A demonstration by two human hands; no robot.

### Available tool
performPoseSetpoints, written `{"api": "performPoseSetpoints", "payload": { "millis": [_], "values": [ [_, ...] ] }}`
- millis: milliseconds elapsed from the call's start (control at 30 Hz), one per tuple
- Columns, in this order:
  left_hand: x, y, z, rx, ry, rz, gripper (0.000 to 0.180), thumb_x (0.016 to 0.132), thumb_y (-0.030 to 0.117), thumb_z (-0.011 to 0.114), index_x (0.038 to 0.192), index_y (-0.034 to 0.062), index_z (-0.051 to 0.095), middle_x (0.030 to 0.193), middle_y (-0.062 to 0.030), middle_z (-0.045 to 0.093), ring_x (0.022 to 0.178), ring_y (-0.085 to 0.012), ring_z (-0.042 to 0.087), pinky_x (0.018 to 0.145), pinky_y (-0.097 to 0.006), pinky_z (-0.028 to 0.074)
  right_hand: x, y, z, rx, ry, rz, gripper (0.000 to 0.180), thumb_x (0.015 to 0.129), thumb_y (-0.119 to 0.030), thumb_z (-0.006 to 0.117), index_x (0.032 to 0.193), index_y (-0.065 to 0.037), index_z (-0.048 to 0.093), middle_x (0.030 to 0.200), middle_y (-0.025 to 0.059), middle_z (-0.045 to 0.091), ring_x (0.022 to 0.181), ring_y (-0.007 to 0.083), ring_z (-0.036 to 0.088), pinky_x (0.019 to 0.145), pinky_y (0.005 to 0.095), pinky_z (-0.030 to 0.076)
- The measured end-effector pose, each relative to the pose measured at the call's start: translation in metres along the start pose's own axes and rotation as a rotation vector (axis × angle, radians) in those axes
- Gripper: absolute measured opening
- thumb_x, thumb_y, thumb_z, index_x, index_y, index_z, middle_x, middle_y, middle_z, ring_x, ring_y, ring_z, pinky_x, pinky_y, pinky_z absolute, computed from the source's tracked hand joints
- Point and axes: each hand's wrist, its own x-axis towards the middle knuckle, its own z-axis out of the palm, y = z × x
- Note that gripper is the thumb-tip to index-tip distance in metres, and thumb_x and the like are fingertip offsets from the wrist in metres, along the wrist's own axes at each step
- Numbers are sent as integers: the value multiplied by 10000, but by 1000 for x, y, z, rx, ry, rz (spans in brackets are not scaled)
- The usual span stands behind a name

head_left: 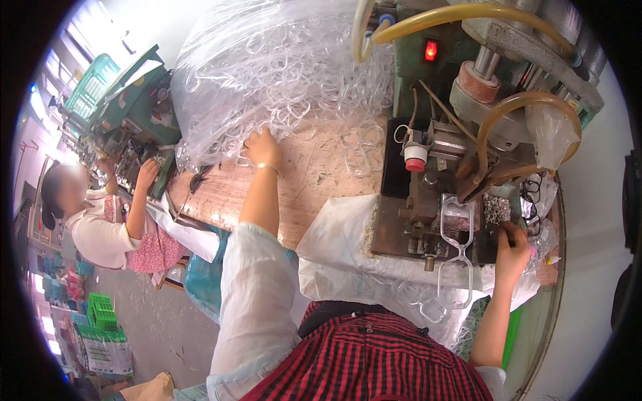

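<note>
My left hand [263, 150] reaches to the near edge of a big heap of clear plastic eyeglass frames [304, 87], its fingers curled round the rim of one at the edge. My right hand [511, 252] is at the machine's right side, fingertips drawn together beside a pile of tiny silvery metal parts [495, 209]. Whatever sits between those fingertips is too small to make out. Between my hands, one clear eyeglass frame [461, 248] hangs at the front of the bench machine [421, 200], one lens opening against the fixture and the other below it.
Tan hoses [468, 11] arch over the machine, which has a lit red switch [431, 50] and a red-tipped knob [414, 164]. White sheeting [341, 234] drapes the wooden table's [314, 164] front edge. Dark glasses [196, 180] lie at left, near a co-worker [100, 227] at a green machine [137, 100].
</note>
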Motion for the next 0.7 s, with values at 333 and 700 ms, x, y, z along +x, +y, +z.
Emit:
{"api": "performPoseSetpoints", "payload": {
  "millis": [333, 700],
  "values": [
    [-85, -10, -51, -1947, -151, -99, 223, 966, 155, 662, 1091, -21, 605, 1075, -99, 660, 986, -168, 651, 859, -304, 559, -5, -85, -19, 460, -243, -116, 156, 850, -17, 716, 1004, 0, 736, 1000, 99, 730, 944, 154, 668, 865, 278, 508],
    [-123, 47, -114, -443, -348, 379, 499, 1036, 486, 447, 1150, 85, 722, 861, -264, 666, 807, -438, 641, 701, -461, 505, 2, -121, 28, 896, -228, -8, 502, 811, 31, 718, 1272, 30, 517, 997, 101, 714, 929, 122, 646, 829, 254, 498]
  ]
}}
